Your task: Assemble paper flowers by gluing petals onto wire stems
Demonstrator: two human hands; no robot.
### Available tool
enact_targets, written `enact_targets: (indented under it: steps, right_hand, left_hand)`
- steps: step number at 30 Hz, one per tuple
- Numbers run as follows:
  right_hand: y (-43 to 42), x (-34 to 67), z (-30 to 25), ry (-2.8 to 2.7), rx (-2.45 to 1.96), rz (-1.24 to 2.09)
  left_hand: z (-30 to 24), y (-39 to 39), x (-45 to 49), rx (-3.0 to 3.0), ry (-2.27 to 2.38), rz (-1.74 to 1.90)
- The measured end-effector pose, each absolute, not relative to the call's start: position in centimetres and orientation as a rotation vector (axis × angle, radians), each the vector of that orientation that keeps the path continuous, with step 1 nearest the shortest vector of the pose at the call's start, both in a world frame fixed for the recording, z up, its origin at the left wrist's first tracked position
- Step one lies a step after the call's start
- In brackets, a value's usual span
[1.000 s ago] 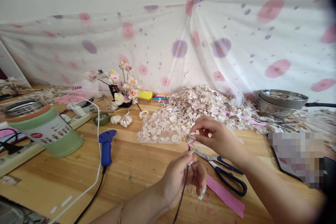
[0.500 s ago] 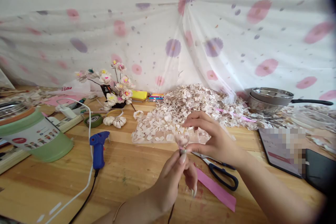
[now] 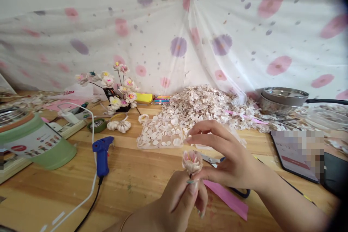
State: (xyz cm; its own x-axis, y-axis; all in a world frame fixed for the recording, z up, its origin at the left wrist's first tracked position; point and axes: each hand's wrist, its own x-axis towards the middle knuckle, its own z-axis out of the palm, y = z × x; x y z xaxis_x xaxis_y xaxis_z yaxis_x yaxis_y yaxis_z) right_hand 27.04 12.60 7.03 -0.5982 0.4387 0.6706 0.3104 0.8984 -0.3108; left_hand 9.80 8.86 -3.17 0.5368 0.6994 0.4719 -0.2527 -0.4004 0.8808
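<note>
An artificial flower with pale pink petals and a yellow-pink centre stands upright in my left hand, whose thumb and fingers are closed round the stem just below the bloom. Most of the stem is hidden by that hand. Beside the flower on the right is my right hand, fingers curved and spread apart from the thumb. Its thumb tip is close to the flower's base; whether it touches, I cannot tell. Behind and under the right hand lie scissors and a strip of pink paper.
A petal tray and a heap of petals lie beyond my hands. On the left are a blue glue gun, its cord and a green bucket. Finished flowers stand behind; pans and a phone are to the right.
The flower now faces me more, showing its open centre, and sits slightly lower. My right hand has shifted a little right and down, fingers still apart. My left hand keeps its hold.
</note>
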Motion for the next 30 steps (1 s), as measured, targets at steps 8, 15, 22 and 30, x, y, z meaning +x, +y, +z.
enact_targets:
  steps: [8, 15, 22, 30]
  right_hand:
    - [11.8, 27.0, 7.6, -2.221, -0.669, 0.617]
    - [10.5, 26.3, 8.3, -2.133, -0.858, 0.807]
    - [9.2, 25.7, 8.0, -2.029, -0.983, 0.813]
    - [10.6, 26.9, 7.5, -1.802, -0.945, 0.855]
  left_hand:
    - [-1.4, 9.5, 9.5, 1.981, 0.34, 1.133]
    - [-0.5, 10.2, 9.7, 2.122, 0.309, 1.09]
    - [-0.7, 9.8, 9.4, 2.148, 0.381, 1.046]
    - [-1.9, 9.0, 10.0, 1.58, 0.472, 1.041]
